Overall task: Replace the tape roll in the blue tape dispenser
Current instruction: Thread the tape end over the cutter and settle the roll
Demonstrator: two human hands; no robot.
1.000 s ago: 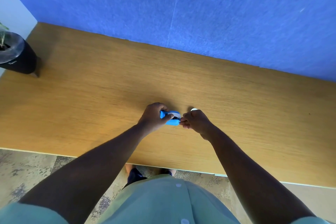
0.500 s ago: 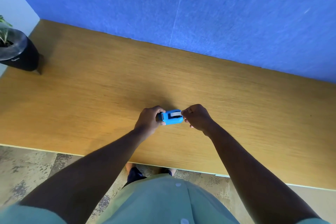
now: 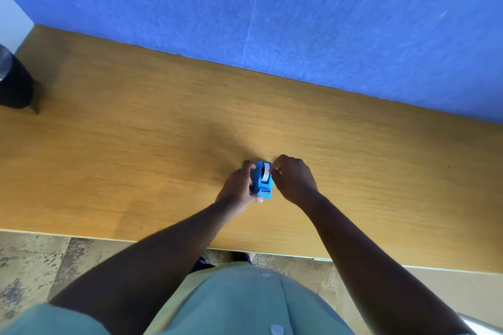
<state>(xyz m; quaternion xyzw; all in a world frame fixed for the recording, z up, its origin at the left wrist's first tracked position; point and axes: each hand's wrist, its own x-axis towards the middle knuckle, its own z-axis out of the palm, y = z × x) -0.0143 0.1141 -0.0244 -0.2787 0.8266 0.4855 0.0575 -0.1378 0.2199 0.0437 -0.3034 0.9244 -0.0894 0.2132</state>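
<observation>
While the left hand (image 3: pixel 237 187) grips the small blue plastic tape dispenser (image 3: pixel 261 179) on the wooden bench (image 3: pixel 136 144), the right hand (image 3: pixel 292 178) pinches at its white tape roll (image 3: pixel 265 173).

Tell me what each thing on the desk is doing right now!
blue tape dispenser: on the desk, held between both hands, cutter end towards the person.
tape roll: sitting inside the dispenser, white tape showing on top.
left hand: grips the dispenser's left side.
right hand: fingers curled at the dispenser's right side, by the roll.
black pot: standing upright at the desk's far left edge.
</observation>
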